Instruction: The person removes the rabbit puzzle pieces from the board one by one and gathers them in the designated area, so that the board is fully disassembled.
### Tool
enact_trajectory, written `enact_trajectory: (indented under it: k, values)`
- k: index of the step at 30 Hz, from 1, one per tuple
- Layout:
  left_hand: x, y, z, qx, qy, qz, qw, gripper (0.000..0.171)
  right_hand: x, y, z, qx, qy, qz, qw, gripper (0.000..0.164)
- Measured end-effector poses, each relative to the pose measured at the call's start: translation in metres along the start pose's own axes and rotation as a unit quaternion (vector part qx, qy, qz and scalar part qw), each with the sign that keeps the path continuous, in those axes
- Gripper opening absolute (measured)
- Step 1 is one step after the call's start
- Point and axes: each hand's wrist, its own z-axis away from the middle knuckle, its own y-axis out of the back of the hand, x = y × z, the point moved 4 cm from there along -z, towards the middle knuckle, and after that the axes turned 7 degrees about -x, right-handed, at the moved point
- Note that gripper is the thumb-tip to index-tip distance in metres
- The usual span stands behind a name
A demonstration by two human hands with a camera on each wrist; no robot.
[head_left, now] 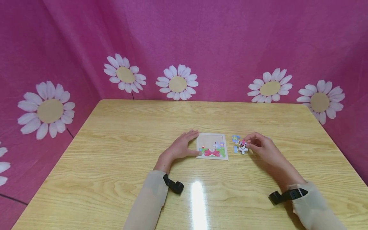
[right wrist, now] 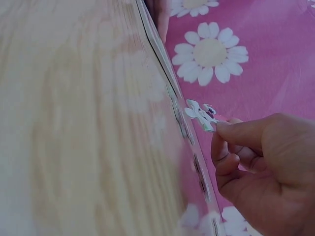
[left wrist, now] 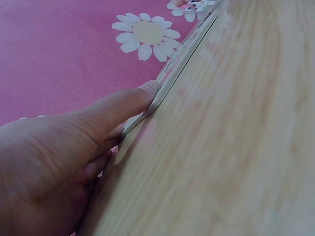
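Note:
Near the middle of the table lies a small square puzzle board (head_left: pixel 212 146) with a pale rim; several pieces are fitted along its lower part. At its left edge rests my left hand (head_left: pixel 181 147), fingers extended by the far corner and thumb on the near part of the rim. In the left wrist view that thumb (left wrist: pixel 147 88) touches the rim. My right hand (head_left: pixel 263 148) pinches a white and pink puzzle piece (right wrist: pixel 201 115) between thumb and fingers, just right of the board. Under and beside it are loose blue puzzle pieces (head_left: pixel 235 138), partly covered.
The wood-grain table (head_left: pixel 120 127) stretches around the board on all sides. Behind it and at the sides hangs a pink curtain (head_left: pixel 215 41) with large white flowers. A black wrist camera (head_left: pixel 176 186) is strapped on the left wrist, and another wrist camera (head_left: pixel 283 195) on the right.

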Motion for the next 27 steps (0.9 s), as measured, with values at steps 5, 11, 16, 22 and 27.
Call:
enact_trajectory:
  k: [5,11,16,22,27]
  values:
    - [-0.001,0.000,-0.001,0.000,-0.003,-0.002,1.0000,0.085,0.005,0.007,0.007,-0.006,-0.010,-0.002,1.000,0.014]
    - [-0.002,-0.001,-0.002,-0.001,-0.005,-0.006,1.0000,0.085,0.012,0.014,0.012,-0.009,-0.013,0.004,1.000,0.013]
    - [-0.001,0.000,-0.001,-0.001,-0.007,-0.004,1.0000,0.085,0.016,0.018,0.016,-0.017,-0.018,0.009,1.000,0.013]
    - [0.000,0.000,0.001,-0.002,-0.006,0.000,1.0000,0.084,0.018,0.022,0.016,-0.021,-0.021,0.038,0.999,0.013]
    - [0.001,0.000,0.001,-0.001,-0.004,0.003,1.0000,0.084,0.021,0.024,0.015,-0.027,-0.010,0.048,0.998,0.014]
